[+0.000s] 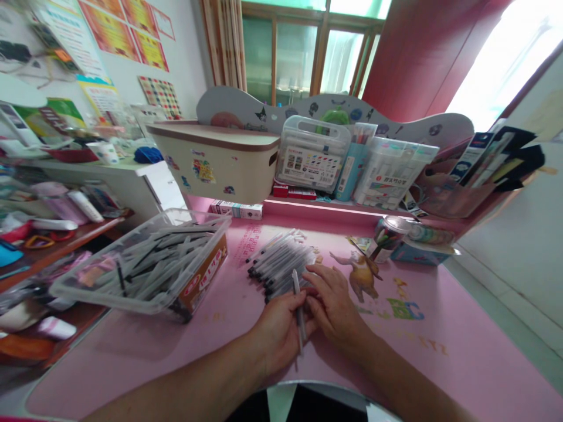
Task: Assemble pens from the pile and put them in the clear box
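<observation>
A slim pale pen [299, 316] stands nearly upright in my left hand [279, 328], pinched between thumb and fingers above the pink table. My right hand [336, 302] is right beside it, its thumb close to the left fingertips and its other fingers stretched forward. Whether the right fingers touch the pen is hard to see. Just beyond both hands lies a pile of clear pens [285, 261] with dark ends, mostly side by side. To the left, a clear plastic box [149, 305] holds many more grey, translucent pens or pen barrels [162, 258], jumbled together.
The pink table [229, 357] carries printed cartoons. At the back, a shelf holds a cream lidded bin [229, 170], a clear marker case [312, 155] and a second case [391, 176]. A pen jar [389, 234] stands at right; a cluttered side shelf [88, 234] is at left.
</observation>
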A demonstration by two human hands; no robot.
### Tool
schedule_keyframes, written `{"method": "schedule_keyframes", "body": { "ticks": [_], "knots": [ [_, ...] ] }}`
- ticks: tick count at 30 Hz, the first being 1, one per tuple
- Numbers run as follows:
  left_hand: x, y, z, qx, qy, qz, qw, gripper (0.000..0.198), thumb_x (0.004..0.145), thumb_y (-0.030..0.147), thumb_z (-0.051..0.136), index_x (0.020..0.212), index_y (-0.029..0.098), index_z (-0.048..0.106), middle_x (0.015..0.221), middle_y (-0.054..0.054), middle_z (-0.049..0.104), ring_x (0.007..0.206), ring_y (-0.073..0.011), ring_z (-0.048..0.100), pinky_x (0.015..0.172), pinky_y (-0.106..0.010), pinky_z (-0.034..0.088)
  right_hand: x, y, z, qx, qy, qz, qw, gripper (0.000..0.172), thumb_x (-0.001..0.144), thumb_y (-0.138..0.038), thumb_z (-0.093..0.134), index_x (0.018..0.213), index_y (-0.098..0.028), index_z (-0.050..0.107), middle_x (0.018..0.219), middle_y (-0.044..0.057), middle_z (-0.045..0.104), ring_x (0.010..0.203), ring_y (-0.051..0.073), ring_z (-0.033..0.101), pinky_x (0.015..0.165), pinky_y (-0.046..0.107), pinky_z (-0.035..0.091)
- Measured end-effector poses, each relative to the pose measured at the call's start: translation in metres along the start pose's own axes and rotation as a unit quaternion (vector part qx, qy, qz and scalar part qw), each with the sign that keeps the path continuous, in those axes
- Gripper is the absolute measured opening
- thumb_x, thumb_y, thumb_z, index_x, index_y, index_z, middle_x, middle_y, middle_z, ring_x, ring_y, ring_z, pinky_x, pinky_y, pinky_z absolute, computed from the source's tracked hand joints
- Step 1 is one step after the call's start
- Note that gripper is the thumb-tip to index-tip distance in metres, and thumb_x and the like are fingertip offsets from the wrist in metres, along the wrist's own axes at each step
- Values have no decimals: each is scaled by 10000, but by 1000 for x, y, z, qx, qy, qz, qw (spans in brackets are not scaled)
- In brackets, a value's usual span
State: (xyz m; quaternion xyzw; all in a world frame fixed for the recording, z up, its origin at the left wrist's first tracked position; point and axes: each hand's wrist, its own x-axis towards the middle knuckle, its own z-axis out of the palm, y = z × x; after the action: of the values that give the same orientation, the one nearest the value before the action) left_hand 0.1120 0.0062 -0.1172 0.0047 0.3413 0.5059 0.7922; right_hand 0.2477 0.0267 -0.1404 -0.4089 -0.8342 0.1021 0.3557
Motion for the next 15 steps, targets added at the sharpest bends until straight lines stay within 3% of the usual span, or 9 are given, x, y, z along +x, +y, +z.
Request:
{"method": "schedule_keyframes", "body": {
  "ticks": [4, 8, 12, 15],
  "knots": [
    [-3, 7, 0, 56, 26, -18, 998, 160, 922, 92, 475, 854, 90, 619, 737, -74, 643, 572, -109, 620, 541, -206, 535, 3, 4, -5, 70, 60, 51, 994, 302, 917, -168, 458, 1187, -217, 585, 1241, 109, 606, 1197, 256, 525, 1048, 464, 391],
    [-21, 25, 9, 143, -20, 5, 989, 161, 928, 168, 511, 807, 117, 604, 634, -2, 536, 400, -26, 402, 341, -100, 244, 8, 10, -11, 85, 98, 73, 989, 245, 913, -204, 472, 1129, -213, 588, 1151, 102, 624, 1121, 259, 552, 1020, 458, 400],
    [-62, 54, 21, 241, -100, 106, 960, 143, 842, 290, 669, 804, 161, 621, 640, 16, 528, 408, -19, 346, 356, -107, 215, 9, 14, -8, 84, 80, 83, 990, 216, 887, -179, 487, 1061, -211, 611, 1109, 95, 628, 1087, 257, 560, 969, 437, 429],
    [-92, 90, 22, 335, -98, 220, 911, 232, 763, 386, 737, 801, 177, 641, 597, 22, 514, 417, -35, 352, 365, -136, 256, 7, 15, -5, 80, 72, 80, 991, 213, 875, -159, 483, 1025, -201, 627, 1125, 101, 620, 1107, 257, 555, 978, 434, 427]
  ]
}}
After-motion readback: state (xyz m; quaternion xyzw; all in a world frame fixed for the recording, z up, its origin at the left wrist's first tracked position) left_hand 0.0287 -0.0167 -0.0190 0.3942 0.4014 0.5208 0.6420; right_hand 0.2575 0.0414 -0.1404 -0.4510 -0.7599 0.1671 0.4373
